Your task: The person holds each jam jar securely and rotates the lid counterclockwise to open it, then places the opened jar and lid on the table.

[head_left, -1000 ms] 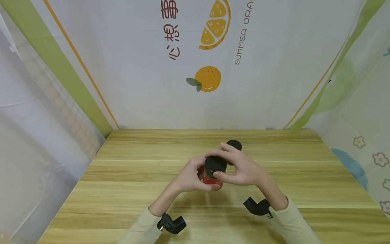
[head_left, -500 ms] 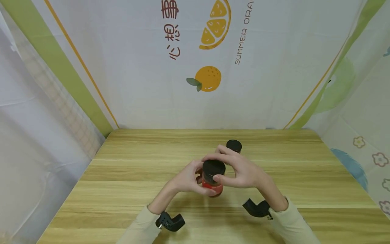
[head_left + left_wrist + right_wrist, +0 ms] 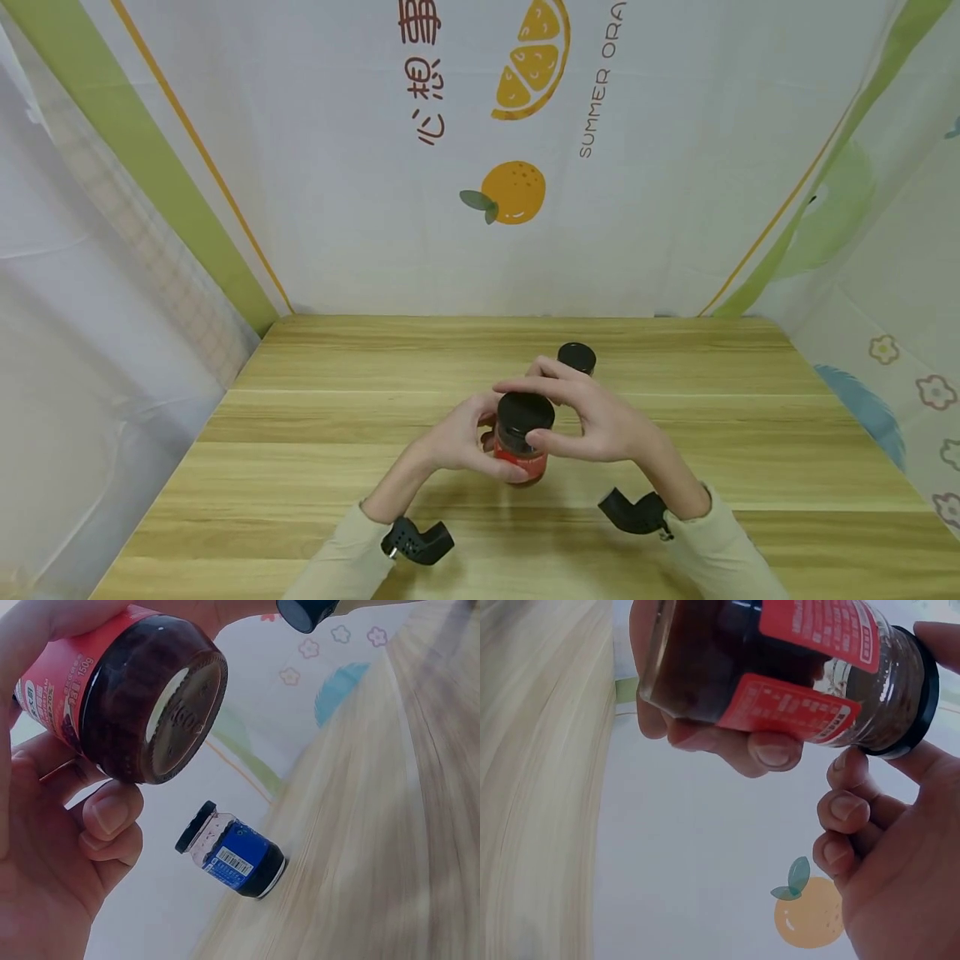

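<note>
A glass jar (image 3: 534, 467) with a red label, dark contents and a black lid (image 3: 523, 410) is held up over the table, its lid upward. My left hand (image 3: 457, 437) grips the jar's body from the left side. From the right, my right hand (image 3: 596, 417) grips the lid between thumb and fingers. The left wrist view shows the jar's round glass base (image 3: 184, 716) in the air. In the right wrist view the lid sits on the neck, and the fingers (image 3: 844, 806) of the right hand curl beneath it.
A second jar (image 3: 240, 859), with a blue label and black lid, stands on the wooden table (image 3: 337, 358) behind the right hand, which partly hides it in the head view. A white curtain (image 3: 360, 233) printed with oranges hangs along the table's back edge.
Both hands have brought the red-labelled jar slightly closer to me and to the left, and more of its label shows. The grips look the same, and the second jar has stayed put.
</note>
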Motion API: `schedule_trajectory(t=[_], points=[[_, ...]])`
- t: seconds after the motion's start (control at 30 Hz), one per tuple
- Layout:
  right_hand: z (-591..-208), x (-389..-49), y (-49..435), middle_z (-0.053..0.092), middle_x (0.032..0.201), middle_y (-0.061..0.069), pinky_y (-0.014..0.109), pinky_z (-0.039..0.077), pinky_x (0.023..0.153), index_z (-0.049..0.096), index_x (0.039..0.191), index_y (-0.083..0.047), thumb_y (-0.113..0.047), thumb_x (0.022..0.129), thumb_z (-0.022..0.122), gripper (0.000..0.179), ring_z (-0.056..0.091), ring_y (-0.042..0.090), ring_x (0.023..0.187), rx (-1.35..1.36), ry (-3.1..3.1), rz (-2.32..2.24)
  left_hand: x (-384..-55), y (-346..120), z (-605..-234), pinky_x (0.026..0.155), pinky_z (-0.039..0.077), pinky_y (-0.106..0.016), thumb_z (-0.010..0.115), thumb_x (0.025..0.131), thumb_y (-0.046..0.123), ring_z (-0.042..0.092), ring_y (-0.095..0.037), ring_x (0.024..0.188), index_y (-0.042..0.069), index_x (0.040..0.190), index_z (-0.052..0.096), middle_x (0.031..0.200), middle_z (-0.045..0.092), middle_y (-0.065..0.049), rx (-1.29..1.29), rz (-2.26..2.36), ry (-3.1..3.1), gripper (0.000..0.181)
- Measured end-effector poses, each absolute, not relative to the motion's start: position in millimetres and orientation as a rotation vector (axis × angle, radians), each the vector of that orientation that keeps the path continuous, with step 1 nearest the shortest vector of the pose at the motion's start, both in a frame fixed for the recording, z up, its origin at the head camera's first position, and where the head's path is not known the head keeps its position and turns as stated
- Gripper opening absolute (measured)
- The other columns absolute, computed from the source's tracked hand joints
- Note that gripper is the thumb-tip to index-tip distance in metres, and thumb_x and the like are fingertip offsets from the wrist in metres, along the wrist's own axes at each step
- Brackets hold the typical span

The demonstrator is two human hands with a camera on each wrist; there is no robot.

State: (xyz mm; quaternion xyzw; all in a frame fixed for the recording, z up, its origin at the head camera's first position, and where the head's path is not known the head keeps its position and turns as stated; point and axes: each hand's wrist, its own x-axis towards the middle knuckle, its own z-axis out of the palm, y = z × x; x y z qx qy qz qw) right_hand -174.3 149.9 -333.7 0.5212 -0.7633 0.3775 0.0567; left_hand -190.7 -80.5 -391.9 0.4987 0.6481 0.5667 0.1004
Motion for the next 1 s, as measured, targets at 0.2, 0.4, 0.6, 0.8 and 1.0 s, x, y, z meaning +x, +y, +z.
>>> schedule_trajectory(t=[0.2,0.4,0.6,0.8,1.0], points=[[-335.2,-177.6,152.9,0.054,0.107,-0.007,0.026,0.042,0.068,0.057,0.141,-0.012,-0.017,0.089,0.073,0.055,0.044,0.01,0.084,1.545,-2.325,1.199,-191.7,-81.9,-392.3,0.052,0.035,-0.023,0.082,0.083,0.03,0.043,-0.012,0.061,0.003,0.108,0.066,0.086,0.057,-0.003,1.486,1.686,1.947,0.04],[-334.1,-179.3,155.9,0.049,0.101,-0.006,0.027,0.038,0.065,0.056,0.141,-0.015,-0.029,0.094,0.072,0.052,0.041,0.01,0.077,1.486,-2.317,1.21,-190.5,-82.5,-391.1,0.052,0.033,-0.023,0.083,0.075,0.003,0.041,-0.01,0.061,0.003,0.11,0.066,0.09,0.058,-0.003,1.434,1.733,1.998,0.039],[-329.5,-179.0,158.1,0.05,0.097,-0.007,0.029,0.038,0.067,0.057,0.14,-0.015,-0.039,0.097,0.068,0.051,0.043,0.01,0.08,1.354,-2.308,1.151,-188.1,-83.4,-387.9,0.052,0.033,-0.02,0.085,0.075,0.001,0.043,-0.007,0.065,0.007,0.115,0.068,0.097,0.063,-0.003,1.357,1.768,2.073,0.043],[-327.7,-176.2,159.2,0.049,0.092,-0.007,0.028,0.039,0.066,0.059,0.137,-0.015,-0.038,0.092,0.074,0.053,0.043,0.009,0.076,1.216,-2.348,1.073,-187.8,-80.1,-387.8,0.052,0.037,-0.02,0.086,0.076,0.004,0.043,-0.008,0.064,0.011,0.118,0.069,0.099,0.063,-0.003,1.35,1.807,2.144,0.046],[-326.5,-172.3,157.0,0.051,0.092,-0.009,0.027,0.042,0.066,0.061,0.133,-0.013,-0.042,0.087,0.079,0.057,0.047,0.008,0.078,1.074,-2.407,0.975,-188.3,-72.8,-391.8,0.056,0.048,-0.024,0.087,0.076,0.005,0.054,-0.014,0.067,0.009,0.116,0.069,0.097,0.063,-0.005,1.338,1.91,2.307,0.044]])
